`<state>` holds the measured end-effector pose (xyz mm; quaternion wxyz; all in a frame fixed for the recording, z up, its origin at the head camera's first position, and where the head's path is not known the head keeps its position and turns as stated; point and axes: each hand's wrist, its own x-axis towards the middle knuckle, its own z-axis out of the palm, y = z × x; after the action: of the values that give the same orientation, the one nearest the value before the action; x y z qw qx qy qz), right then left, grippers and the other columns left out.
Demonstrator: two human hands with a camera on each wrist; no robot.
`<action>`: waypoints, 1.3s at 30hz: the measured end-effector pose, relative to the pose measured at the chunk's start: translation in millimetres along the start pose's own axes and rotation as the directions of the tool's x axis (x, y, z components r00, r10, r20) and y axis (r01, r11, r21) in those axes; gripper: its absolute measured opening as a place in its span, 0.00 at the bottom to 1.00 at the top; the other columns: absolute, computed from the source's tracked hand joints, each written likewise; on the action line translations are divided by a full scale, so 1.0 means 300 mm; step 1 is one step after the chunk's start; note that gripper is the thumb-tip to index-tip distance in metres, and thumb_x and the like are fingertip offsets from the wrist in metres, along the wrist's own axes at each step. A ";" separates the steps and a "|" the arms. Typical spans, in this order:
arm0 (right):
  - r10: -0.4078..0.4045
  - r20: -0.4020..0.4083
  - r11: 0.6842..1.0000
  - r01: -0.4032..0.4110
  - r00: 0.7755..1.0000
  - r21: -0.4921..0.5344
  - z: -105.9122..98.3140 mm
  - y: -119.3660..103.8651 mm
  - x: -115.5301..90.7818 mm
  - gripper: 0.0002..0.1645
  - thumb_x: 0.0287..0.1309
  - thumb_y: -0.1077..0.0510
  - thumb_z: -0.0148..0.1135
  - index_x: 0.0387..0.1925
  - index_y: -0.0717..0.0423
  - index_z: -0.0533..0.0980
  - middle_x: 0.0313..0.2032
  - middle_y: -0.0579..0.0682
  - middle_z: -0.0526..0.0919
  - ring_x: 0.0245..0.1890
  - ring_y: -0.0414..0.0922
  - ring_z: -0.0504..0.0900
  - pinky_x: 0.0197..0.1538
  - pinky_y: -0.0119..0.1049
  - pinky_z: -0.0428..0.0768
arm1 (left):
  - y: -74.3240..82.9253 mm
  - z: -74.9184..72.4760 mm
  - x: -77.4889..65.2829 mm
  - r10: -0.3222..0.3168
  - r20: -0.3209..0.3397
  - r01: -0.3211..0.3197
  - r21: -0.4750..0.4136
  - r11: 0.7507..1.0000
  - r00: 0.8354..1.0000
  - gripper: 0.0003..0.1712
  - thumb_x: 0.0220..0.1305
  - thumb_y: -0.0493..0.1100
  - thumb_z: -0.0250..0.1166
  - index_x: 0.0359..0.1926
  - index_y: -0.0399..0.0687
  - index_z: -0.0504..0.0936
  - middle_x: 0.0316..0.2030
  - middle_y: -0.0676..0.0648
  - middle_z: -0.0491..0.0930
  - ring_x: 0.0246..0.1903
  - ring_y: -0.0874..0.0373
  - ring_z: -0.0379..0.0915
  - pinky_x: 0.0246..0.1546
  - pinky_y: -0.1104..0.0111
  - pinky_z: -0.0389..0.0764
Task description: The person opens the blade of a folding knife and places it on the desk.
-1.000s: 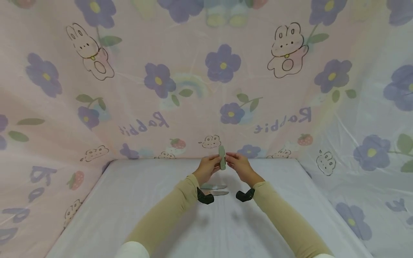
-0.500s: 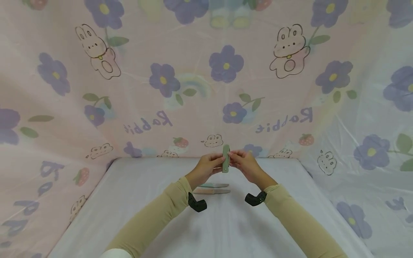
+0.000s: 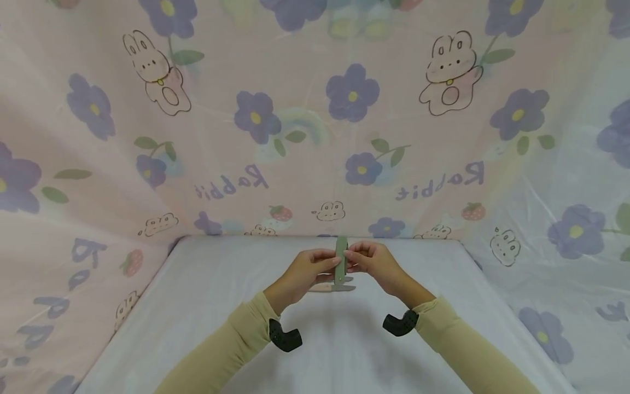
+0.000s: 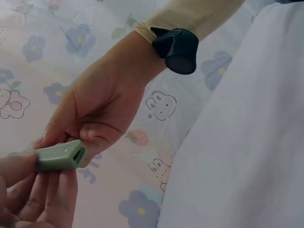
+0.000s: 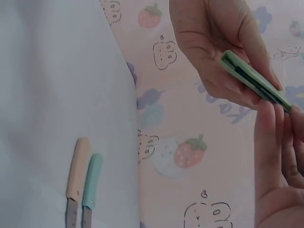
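Note:
A pale green folding knife (image 3: 340, 261), folded, is held upright above the table in the head view. My left hand (image 3: 301, 272) pinches it from the left, thumb across its face. From the other side my right hand (image 3: 381, 266) also pinches it, thumb and fingertips at its edge. In the right wrist view the open slot of the green folding knife (image 5: 251, 80) shows a dark line inside the handle. On the table below lie a peach-handled knife (image 5: 79, 166) and a teal-handled knife (image 5: 93, 180), side by side with blades out.
The white-covered table (image 3: 206, 306) ends at a back edge against a hanging cloth (image 3: 295, 164) printed with rabbits and flowers. The cloth also rises along both sides. A black camera (image 3: 285, 335) sits on each wrist.
Both hands have come lower and nearer with the green folding knife, now overlapping the knives on the table. The right fingers, a little apart from it a second ago, now grip its edge.

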<state>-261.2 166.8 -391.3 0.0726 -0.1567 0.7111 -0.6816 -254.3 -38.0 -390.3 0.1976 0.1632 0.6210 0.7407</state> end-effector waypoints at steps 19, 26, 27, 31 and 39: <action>0.018 0.014 0.991 -0.020 1.000 0.130 0.044 0.090 -0.057 0.16 0.63 0.57 0.58 0.41 0.68 0.69 0.31 0.53 0.78 0.33 0.45 0.80 0.44 0.44 0.81 | -0.091 -0.012 -0.044 0.025 -0.055 -0.026 -0.031 0.999 0.998 0.20 0.61 0.43 0.63 0.50 0.33 0.76 0.41 0.41 0.81 0.39 0.52 0.80 0.43 0.62 0.80; 0.055 0.022 0.989 -0.057 0.998 0.138 0.038 0.140 -0.077 0.16 0.62 0.57 0.58 0.41 0.67 0.69 0.32 0.54 0.79 0.33 0.45 0.81 0.44 0.45 0.81 | -0.145 -0.012 -0.056 -0.001 -0.069 -0.003 -0.055 0.998 0.998 0.21 0.60 0.44 0.64 0.50 0.34 0.76 0.43 0.40 0.81 0.41 0.51 0.79 0.44 0.61 0.80; 0.065 0.018 0.987 -0.067 0.998 0.145 0.038 0.147 -0.080 0.16 0.61 0.56 0.59 0.41 0.67 0.69 0.31 0.54 0.79 0.33 0.45 0.81 0.44 0.45 0.81 | -0.152 -0.013 -0.058 -0.004 -0.076 -0.001 -0.061 0.998 0.997 0.21 0.61 0.44 0.64 0.50 0.33 0.75 0.43 0.40 0.81 0.41 0.51 0.79 0.44 0.61 0.80; 0.085 0.001 0.982 -0.084 0.996 0.172 0.035 0.170 -0.087 0.13 0.61 0.58 0.59 0.39 0.65 0.70 0.31 0.54 0.79 0.34 0.45 0.81 0.45 0.45 0.81 | -0.174 -0.019 -0.062 0.002 -0.103 -0.012 -0.092 0.996 0.995 0.22 0.62 0.42 0.63 0.52 0.31 0.73 0.44 0.38 0.80 0.42 0.50 0.79 0.44 0.61 0.79; 0.069 -0.037 0.977 -0.060 0.997 0.202 0.030 0.192 -0.093 0.12 0.61 0.58 0.59 0.37 0.65 0.69 0.31 0.55 0.80 0.34 0.46 0.82 0.45 0.45 0.80 | -0.197 -0.029 -0.061 0.005 -0.147 -0.029 -0.166 0.986 0.989 0.24 0.63 0.40 0.62 0.54 0.27 0.70 0.44 0.36 0.79 0.41 0.51 0.79 0.45 0.61 0.79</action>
<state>-239.3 168.6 -452.2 0.0946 -0.1102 0.6447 -0.7505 -237.3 -45.5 -449.9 0.1583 0.0966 0.5679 0.8019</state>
